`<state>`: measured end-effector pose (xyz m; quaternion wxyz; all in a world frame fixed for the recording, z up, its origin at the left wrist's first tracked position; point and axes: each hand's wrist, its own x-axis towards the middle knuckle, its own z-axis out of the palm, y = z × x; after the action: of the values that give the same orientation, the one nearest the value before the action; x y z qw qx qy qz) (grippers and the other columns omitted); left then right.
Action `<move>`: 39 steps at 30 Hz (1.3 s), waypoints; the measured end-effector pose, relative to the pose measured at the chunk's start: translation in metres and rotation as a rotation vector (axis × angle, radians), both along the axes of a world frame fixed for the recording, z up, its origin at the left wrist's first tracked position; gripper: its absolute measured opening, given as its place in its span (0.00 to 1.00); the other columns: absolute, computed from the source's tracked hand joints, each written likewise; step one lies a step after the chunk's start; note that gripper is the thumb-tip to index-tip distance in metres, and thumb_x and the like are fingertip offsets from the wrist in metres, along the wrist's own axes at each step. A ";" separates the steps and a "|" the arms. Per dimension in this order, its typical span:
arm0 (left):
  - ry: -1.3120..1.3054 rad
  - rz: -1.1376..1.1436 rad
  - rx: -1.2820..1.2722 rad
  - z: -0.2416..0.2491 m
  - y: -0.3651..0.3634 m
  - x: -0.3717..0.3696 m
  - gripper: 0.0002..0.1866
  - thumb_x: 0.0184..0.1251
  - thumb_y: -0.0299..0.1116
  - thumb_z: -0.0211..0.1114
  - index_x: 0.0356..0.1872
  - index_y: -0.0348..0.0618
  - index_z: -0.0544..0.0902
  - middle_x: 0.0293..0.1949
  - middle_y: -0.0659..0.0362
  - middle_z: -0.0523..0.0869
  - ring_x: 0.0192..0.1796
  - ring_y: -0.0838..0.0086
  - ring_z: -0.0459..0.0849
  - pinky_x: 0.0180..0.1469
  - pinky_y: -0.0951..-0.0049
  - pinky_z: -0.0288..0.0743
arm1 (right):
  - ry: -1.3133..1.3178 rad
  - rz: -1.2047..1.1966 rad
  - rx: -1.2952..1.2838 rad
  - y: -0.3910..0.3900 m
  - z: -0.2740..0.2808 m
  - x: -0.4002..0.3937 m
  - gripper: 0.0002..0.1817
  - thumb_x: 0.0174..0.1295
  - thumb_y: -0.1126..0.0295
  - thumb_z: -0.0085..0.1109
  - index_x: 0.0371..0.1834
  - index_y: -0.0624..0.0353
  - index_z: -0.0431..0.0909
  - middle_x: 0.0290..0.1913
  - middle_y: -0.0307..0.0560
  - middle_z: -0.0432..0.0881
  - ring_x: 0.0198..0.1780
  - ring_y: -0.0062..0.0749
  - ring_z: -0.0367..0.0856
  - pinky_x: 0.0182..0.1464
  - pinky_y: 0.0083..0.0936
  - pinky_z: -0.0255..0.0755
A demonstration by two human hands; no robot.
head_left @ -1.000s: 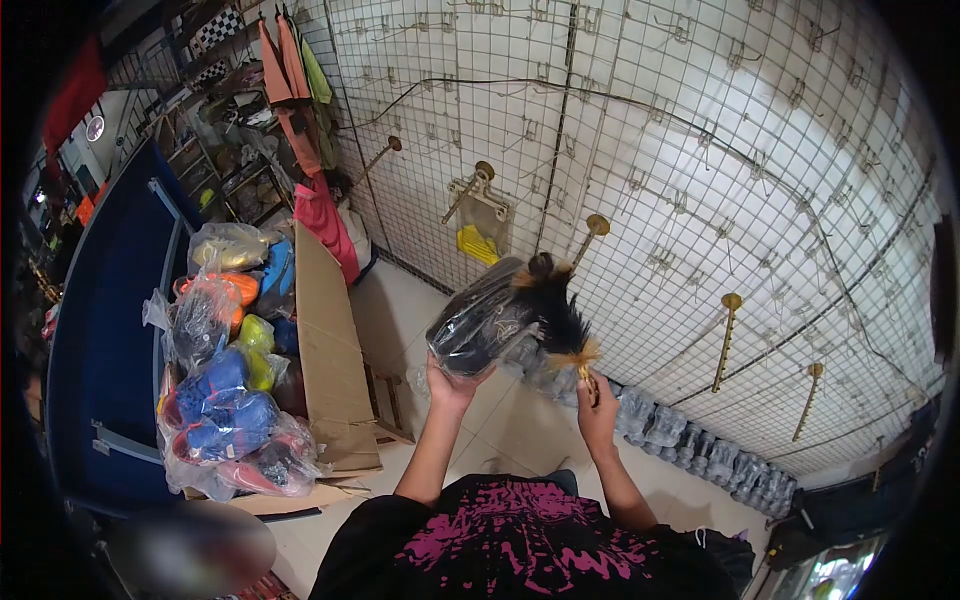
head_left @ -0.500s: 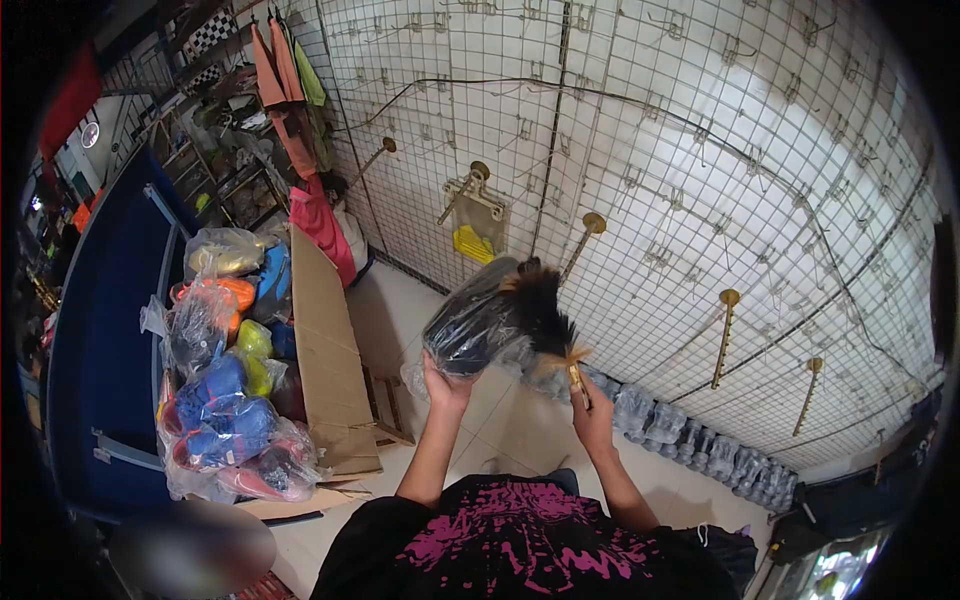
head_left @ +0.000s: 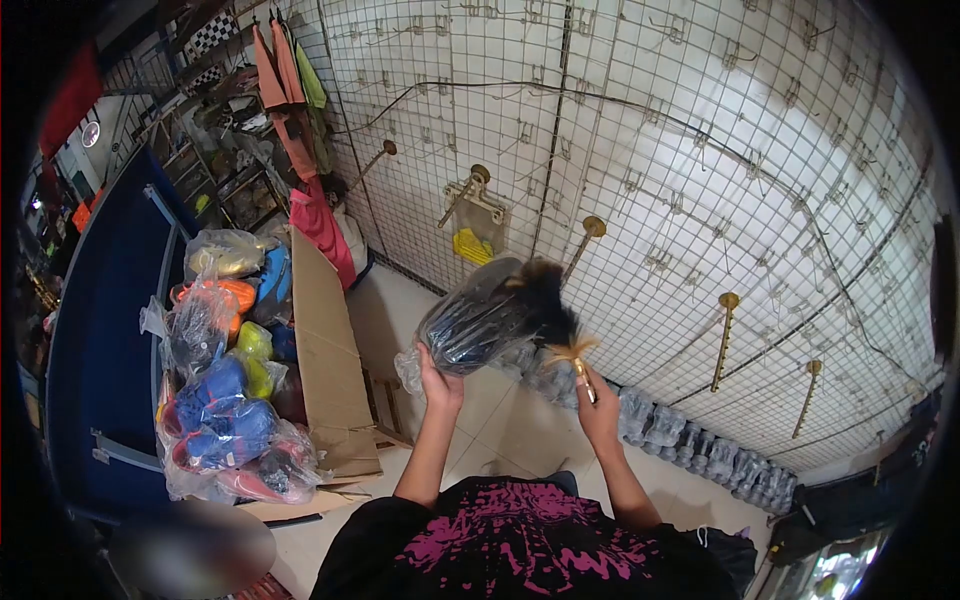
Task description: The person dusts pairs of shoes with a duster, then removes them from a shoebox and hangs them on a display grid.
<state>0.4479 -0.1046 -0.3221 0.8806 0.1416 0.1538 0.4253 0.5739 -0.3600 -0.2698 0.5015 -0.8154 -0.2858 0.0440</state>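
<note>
My left hand [head_left: 440, 384] grips the lower end of a dark bundle in a clear plastic bag [head_left: 462, 325], held up in front of me. What lies inside the plastic cannot be made out. In my right hand [head_left: 598, 408] is the handle of a feather duster [head_left: 548, 308]. Its black feathers, blurred by motion, reach the bundle's upper right side; a tan tuft sits just above the handle.
At left, a cardboard box [head_left: 335, 350] holds several bright plastic-bagged items [head_left: 225, 400]. A wire grid [head_left: 660, 190] with protruding metal hooks [head_left: 725, 340] covers the wall. Several plastic-wrapped dark items [head_left: 700, 445] line its foot. Pink clothing [head_left: 322, 230] hangs beyond the box.
The duster's handle has turned more upright, and my right hand has shifted slightly right. The bagged bundle has tilted and moved a little left in my left hand.
</note>
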 end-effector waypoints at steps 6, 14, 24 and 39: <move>0.033 0.090 0.081 -0.003 0.001 0.003 0.27 0.83 0.51 0.48 0.70 0.42 0.71 0.66 0.53 0.79 0.66 0.59 0.79 0.71 0.54 0.70 | -0.149 0.342 -0.074 -0.001 -0.001 -0.013 0.18 0.70 0.67 0.62 0.61 0.60 0.81 0.39 0.58 0.86 0.36 0.40 0.85 0.41 0.30 0.76; 0.160 0.182 0.296 0.043 -0.014 0.001 0.29 0.83 0.47 0.51 0.78 0.52 0.60 0.72 0.55 0.71 0.73 0.65 0.70 0.76 0.62 0.60 | 0.056 0.030 0.147 0.023 -0.023 -0.005 0.18 0.71 0.69 0.62 0.61 0.62 0.80 0.38 0.55 0.86 0.35 0.28 0.81 0.39 0.27 0.74; 0.397 0.255 0.503 0.053 -0.017 -0.006 0.26 0.83 0.43 0.53 0.74 0.42 0.67 0.69 0.54 0.74 0.69 0.68 0.72 0.73 0.69 0.61 | 0.155 0.039 0.123 0.030 -0.014 0.006 0.18 0.70 0.69 0.63 0.60 0.65 0.80 0.32 0.44 0.80 0.33 0.20 0.74 0.37 0.21 0.71; 0.718 0.410 1.558 0.091 -0.021 -0.009 0.19 0.71 0.37 0.63 0.59 0.43 0.84 0.60 0.57 0.85 0.67 0.65 0.78 0.73 0.57 0.56 | 1.268 0.185 0.203 0.017 -0.151 0.013 0.27 0.75 0.42 0.48 0.63 0.50 0.73 0.44 0.42 0.81 0.35 0.32 0.80 0.41 0.35 0.77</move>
<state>0.4388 -0.1252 -0.2307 0.3385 0.7965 0.1098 0.4889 0.5866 -0.3428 -0.4212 0.6417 -0.5517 -0.0058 0.5328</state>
